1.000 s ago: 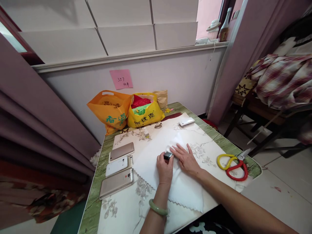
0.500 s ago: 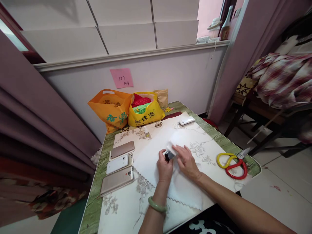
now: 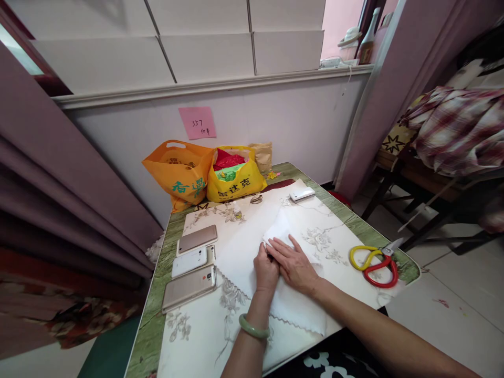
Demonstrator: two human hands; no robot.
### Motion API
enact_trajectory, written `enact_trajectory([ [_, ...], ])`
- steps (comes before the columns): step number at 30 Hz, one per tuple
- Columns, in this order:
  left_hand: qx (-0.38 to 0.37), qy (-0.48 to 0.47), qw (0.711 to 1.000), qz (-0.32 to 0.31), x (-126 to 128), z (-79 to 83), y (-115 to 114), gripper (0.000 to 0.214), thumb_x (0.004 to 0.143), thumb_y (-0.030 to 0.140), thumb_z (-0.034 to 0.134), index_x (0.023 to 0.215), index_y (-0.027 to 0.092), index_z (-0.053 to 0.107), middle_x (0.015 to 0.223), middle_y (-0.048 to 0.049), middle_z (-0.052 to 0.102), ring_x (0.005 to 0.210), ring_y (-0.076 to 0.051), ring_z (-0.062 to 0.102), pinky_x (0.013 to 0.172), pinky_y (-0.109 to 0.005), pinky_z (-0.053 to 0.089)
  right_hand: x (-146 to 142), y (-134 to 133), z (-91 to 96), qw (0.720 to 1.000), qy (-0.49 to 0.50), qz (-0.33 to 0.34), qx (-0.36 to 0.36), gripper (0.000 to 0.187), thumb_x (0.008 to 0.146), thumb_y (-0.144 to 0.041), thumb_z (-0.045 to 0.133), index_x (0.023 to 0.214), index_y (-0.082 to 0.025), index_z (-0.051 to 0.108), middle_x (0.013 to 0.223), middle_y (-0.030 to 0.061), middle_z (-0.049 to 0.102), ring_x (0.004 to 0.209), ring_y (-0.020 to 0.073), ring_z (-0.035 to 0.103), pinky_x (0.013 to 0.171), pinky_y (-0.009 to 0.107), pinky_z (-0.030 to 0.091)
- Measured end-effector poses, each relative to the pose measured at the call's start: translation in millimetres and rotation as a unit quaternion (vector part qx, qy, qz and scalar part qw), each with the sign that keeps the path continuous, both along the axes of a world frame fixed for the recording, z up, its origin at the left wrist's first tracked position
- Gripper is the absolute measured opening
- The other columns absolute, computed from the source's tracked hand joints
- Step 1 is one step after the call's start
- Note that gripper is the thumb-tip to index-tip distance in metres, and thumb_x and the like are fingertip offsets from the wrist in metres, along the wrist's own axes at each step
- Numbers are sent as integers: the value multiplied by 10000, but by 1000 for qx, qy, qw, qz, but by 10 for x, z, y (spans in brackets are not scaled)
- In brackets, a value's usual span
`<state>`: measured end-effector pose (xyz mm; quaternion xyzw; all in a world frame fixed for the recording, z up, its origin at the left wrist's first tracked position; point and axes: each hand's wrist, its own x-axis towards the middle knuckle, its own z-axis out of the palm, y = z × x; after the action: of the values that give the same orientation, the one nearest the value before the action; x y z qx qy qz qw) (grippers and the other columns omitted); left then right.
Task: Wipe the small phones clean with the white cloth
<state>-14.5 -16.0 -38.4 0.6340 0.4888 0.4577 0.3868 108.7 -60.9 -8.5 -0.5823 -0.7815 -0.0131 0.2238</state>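
Note:
My left hand is closed around a small dark, glossy object, which is almost wholly covered now, so its kind cannot be made out. Over it lies my right hand, its fingers stretched out flat towards the left thumb and pressing on the white cloth. The cloth has a zigzag edge and spreads beneath both hands. Part of it is folded up by the right fingertips.
At left lie several phones: a rose-gold one, a white one and a gold one. Scissors lie at right. A white device, a small bottle, an orange bag and a yellow bag stand farther back.
My right hand has moved slightly left and down, folding the raised white cloth over the dark object. Most of that object is now hidden. My left hand has stayed nearly in place.

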Motion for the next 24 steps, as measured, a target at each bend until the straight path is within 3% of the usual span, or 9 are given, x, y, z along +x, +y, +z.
enact_trajectory([
  [2,1,-16,1000,-8,-4,-9,3,345,722,213,613,1067,193,593,794,-13,683,690,-158,626,670,-256,492,46,7,-36,1000,-9,-18,-17,623,854,-111,416,1462,-246,382,1490,34,423,1414,208,297,1175,490,30],
  [6,-8,-26,999,-17,0,-34,9,486,718,173,610,1200,211,560,838,-2,677,707,-147,633,686,-255,512,319,148,-110,974,13,-211,-82,603,826,-127,442,1427,-178,430,1440,115,482,1381,255,356,1147,558,56],
  [10,20,2,1000,10,6,-61,32,465,697,131,608,1155,211,589,906,-22,662,775,-164,639,735,-286,532,562,281,-66,956,92,-273,-51,541,839,-158,426,1376,-180,487,1387,98,542,1331,240,429,1141,505,187],
  [14,63,37,996,46,9,-85,54,489,664,110,635,1145,193,610,1074,-88,628,941,-222,629,821,-350,536,598,368,17,945,211,-249,-23,497,837,-183,440,1322,-191,546,1329,67,595,1204,213,552,1044,365,396],
  [18,77,42,996,30,14,-82,48,544,700,105,621,1231,214,576,1136,-88,627,996,-225,627,862,-358,529,503,461,-17,932,282,-206,-94,454,863,-182,421,1287,-213,583,1249,24,654,1115,183,616,979,312,458],
  [24,79,70,993,44,30,-31,19,501,695,89,621,1186,187,611,1040,-91,643,928,-224,634,831,-363,531,401,354,-150,965,151,-180,-115,458,873,-136,419,1288,-223,594,1242,39,656,1119,219,598,989,366,427],
])
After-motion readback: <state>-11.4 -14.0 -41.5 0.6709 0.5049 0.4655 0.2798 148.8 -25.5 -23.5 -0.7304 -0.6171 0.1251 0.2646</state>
